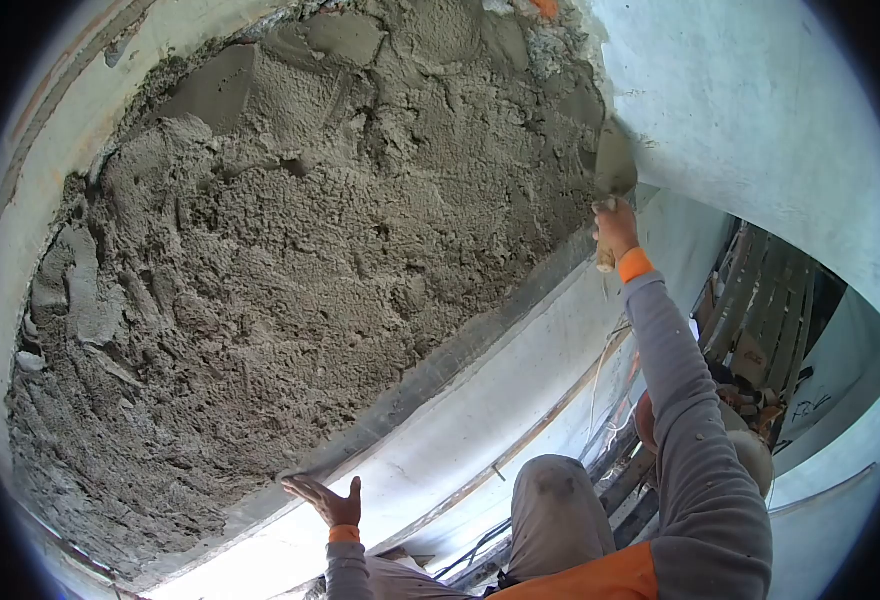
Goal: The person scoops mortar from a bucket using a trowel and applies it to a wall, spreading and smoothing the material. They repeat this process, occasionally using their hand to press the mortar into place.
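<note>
Wet grey mortar (290, 260), rough and lumpy with a few smoothed patches, covers a large wall panel in front of me. My right hand (616, 228) is wrapped round the wooden handle of a trowel (615, 160). The trowel's blade lies along the right edge of the mortar, where it meets the pale wall. Low in the view, my left hand (328, 500) is open, palm up and thumb raised, with its fingertips right at the lower edge of the mortar.
A smooth pale wall (750, 110) borders the mortar on the right. Below runs a white ledge (490, 390). Wooden planks (760, 300) and a round container (750, 455) are lower right, beside my bent knee (560, 500). Loose cables hang near the ledge.
</note>
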A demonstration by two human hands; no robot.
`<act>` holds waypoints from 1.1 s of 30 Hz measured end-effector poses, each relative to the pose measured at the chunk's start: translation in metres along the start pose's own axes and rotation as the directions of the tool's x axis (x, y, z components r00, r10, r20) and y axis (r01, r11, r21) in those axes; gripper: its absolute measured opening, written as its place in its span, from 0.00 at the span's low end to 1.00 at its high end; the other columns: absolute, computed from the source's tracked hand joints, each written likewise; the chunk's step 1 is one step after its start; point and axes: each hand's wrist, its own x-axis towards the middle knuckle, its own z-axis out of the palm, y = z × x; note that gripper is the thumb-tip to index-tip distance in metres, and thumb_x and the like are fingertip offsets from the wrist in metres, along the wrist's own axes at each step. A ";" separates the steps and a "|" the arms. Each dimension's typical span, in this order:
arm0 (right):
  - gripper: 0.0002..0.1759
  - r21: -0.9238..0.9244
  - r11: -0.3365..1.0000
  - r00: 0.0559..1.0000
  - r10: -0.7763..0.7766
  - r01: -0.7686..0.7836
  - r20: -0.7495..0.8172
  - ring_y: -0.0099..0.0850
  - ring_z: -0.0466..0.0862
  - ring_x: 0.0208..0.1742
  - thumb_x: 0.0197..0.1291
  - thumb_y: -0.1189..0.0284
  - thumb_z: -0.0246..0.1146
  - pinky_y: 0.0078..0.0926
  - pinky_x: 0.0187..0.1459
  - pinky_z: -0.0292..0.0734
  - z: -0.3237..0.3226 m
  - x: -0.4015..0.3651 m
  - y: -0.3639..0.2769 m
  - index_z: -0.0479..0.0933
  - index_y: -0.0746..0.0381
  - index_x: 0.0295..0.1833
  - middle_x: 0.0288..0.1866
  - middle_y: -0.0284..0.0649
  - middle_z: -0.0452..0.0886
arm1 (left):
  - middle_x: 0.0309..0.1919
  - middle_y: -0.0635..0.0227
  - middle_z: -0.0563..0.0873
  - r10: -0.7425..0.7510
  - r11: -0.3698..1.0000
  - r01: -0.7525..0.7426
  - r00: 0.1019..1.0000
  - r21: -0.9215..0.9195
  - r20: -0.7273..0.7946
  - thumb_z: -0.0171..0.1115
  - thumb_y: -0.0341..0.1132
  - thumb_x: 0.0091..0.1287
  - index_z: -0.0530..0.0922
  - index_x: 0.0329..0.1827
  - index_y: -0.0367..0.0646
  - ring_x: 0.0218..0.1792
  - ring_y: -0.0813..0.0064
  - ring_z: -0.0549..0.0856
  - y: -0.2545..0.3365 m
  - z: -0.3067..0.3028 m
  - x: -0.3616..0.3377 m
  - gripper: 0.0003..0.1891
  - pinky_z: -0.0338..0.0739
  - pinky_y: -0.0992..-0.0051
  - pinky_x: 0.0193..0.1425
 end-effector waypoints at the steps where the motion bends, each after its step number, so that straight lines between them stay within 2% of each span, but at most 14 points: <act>1: 0.12 -0.141 0.989 0.994 -0.066 0.054 -0.082 0.31 0.74 0.16 0.54 0.65 0.62 0.31 0.20 0.72 0.003 0.013 0.016 0.73 0.61 0.35 0.21 0.35 0.73 | 0.74 0.41 0.30 0.013 1.000 -0.013 1.000 0.001 -0.017 0.67 0.64 0.49 0.28 0.75 0.37 0.73 0.37 0.31 -0.002 0.002 0.000 0.67 0.39 0.41 0.74; 2: 0.11 -0.282 0.955 0.978 -0.145 0.097 -0.153 0.32 0.75 0.16 0.54 0.66 0.62 0.32 0.20 0.73 0.005 0.033 0.041 0.74 0.63 0.34 0.20 0.37 0.74 | 0.74 0.40 0.30 0.025 1.000 -0.025 0.999 0.001 -0.035 0.65 0.67 0.50 0.29 0.75 0.38 0.73 0.36 0.32 -0.003 0.004 0.000 0.66 0.41 0.39 0.73; 4: 0.12 -0.473 0.879 0.975 -0.151 0.056 -0.165 0.40 0.79 0.26 0.52 0.67 0.61 0.36 0.29 0.75 0.010 0.040 0.043 0.76 0.66 0.33 0.26 0.45 0.78 | 0.74 0.40 0.30 0.022 1.000 -0.022 0.999 0.003 -0.036 0.64 0.68 0.50 0.29 0.75 0.39 0.73 0.35 0.32 -0.001 0.003 0.001 0.66 0.41 0.38 0.73; 6: 0.15 -0.581 0.810 0.995 0.028 -0.077 -0.093 0.52 0.83 0.46 0.50 0.67 0.61 0.42 0.45 0.78 0.017 0.030 0.019 0.80 0.71 0.33 0.39 0.59 0.83 | 0.74 0.40 0.30 0.026 1.000 -0.026 0.999 0.006 -0.035 0.64 0.68 0.50 0.29 0.75 0.39 0.73 0.35 0.32 -0.002 0.002 0.000 0.66 0.41 0.38 0.73; 9: 0.14 -0.476 0.879 0.989 -0.076 0.007 -0.125 0.50 0.85 0.40 0.49 0.69 0.60 0.41 0.42 0.80 0.043 0.042 0.021 0.80 0.72 0.30 0.33 0.58 0.83 | 0.73 0.40 0.30 0.037 0.999 -0.036 0.999 0.005 -0.039 0.63 0.68 0.51 0.28 0.75 0.40 0.73 0.34 0.32 -0.004 0.003 0.000 0.66 0.41 0.37 0.72; 12: 0.14 -0.284 0.953 0.993 0.089 -0.109 -0.082 0.45 0.86 0.35 0.49 0.69 0.60 0.39 0.38 0.80 0.058 0.024 -0.023 0.79 0.72 0.29 0.32 0.58 0.83 | 0.73 0.40 0.30 0.054 0.999 -0.054 0.997 0.000 -0.047 0.63 0.68 0.51 0.28 0.75 0.40 0.73 0.34 0.32 -0.004 0.002 0.001 0.65 0.40 0.37 0.72; 15: 0.09 -0.147 0.989 1.000 -0.001 0.002 0.004 0.35 0.79 0.18 0.55 0.69 0.60 0.34 0.20 0.74 0.067 0.008 -0.039 0.76 0.65 0.31 0.20 0.39 0.76 | 0.73 0.40 0.30 0.071 0.997 -0.071 0.996 0.002 -0.056 0.63 0.68 0.51 0.29 0.75 0.40 0.73 0.34 0.32 -0.006 0.004 0.000 0.65 0.41 0.37 0.72; 17: 0.11 0.137 0.989 0.995 0.044 -0.056 0.086 0.35 0.80 0.20 0.54 0.68 0.61 0.35 0.22 0.76 0.067 -0.001 -0.054 0.76 0.66 0.32 0.25 0.41 0.78 | 0.73 0.40 0.30 0.070 0.998 -0.070 0.996 0.002 -0.054 0.63 0.68 0.51 0.29 0.75 0.40 0.73 0.34 0.32 -0.008 0.004 0.000 0.65 0.41 0.38 0.73; 18: 0.11 0.274 0.957 0.989 0.060 -0.094 0.132 0.35 0.80 0.21 0.54 0.67 0.61 0.36 0.23 0.77 0.065 -0.010 -0.068 0.76 0.67 0.32 0.27 0.43 0.79 | 0.73 0.40 0.30 0.060 0.998 -0.060 0.997 -0.003 -0.045 0.63 0.68 0.51 0.30 0.75 0.39 0.73 0.34 0.32 -0.008 0.004 -0.001 0.65 0.41 0.38 0.73; 22: 0.14 0.406 0.872 0.934 0.139 -0.274 0.330 0.29 0.77 0.25 0.54 0.66 0.61 0.25 0.22 0.73 0.038 -0.039 -0.134 0.73 0.64 0.43 0.31 0.37 0.75 | 0.73 0.41 0.29 0.001 1.000 -0.001 1.000 -0.023 0.028 0.68 0.62 0.50 0.29 0.74 0.35 0.73 0.37 0.31 -0.003 -0.003 0.000 0.66 0.39 0.43 0.75; 25: 0.13 0.626 0.591 0.766 -0.021 -0.509 0.642 0.26 0.74 0.25 0.58 0.67 0.57 0.24 0.23 0.73 0.015 -0.045 -0.164 0.71 0.63 0.45 0.33 0.36 0.74 | 0.73 0.41 0.28 -0.019 0.999 0.021 0.998 -0.035 0.052 0.71 0.58 0.49 0.29 0.74 0.34 0.73 0.38 0.30 -0.002 -0.005 0.000 0.67 0.38 0.45 0.76; 26: 0.15 0.667 0.571 0.770 -0.090 -0.479 0.631 0.25 0.73 0.26 0.58 0.68 0.57 0.23 0.25 0.72 0.011 -0.052 -0.175 0.70 0.63 0.48 0.35 0.35 0.73 | 0.74 0.41 0.29 -0.021 0.999 0.023 0.999 -0.039 0.050 0.71 0.57 0.49 0.29 0.74 0.35 0.73 0.38 0.31 -0.003 -0.005 -0.001 0.67 0.38 0.45 0.76; 30: 0.13 0.744 0.668 0.950 -0.222 -0.014 0.217 0.27 0.75 0.26 0.58 0.68 0.60 0.25 0.22 0.72 0.022 -0.092 -0.218 0.69 0.59 0.47 0.32 0.36 0.72 | 0.74 0.40 0.31 -0.008 0.999 0.009 1.000 -0.053 0.015 0.72 0.55 0.48 0.30 0.75 0.36 0.74 0.37 0.32 -0.003 -0.005 -0.001 0.66 0.39 0.45 0.76; 33: 0.14 0.456 0.796 0.918 -0.342 0.397 -0.203 0.28 0.76 0.25 0.59 0.67 0.60 0.29 0.24 0.74 0.041 -0.081 -0.226 0.68 0.59 0.47 0.28 0.35 0.71 | 0.74 0.40 0.32 0.000 0.999 0.000 1.000 -0.045 -0.005 0.71 0.57 0.49 0.31 0.75 0.34 0.74 0.37 0.33 -0.004 -0.003 -0.002 0.65 0.40 0.45 0.75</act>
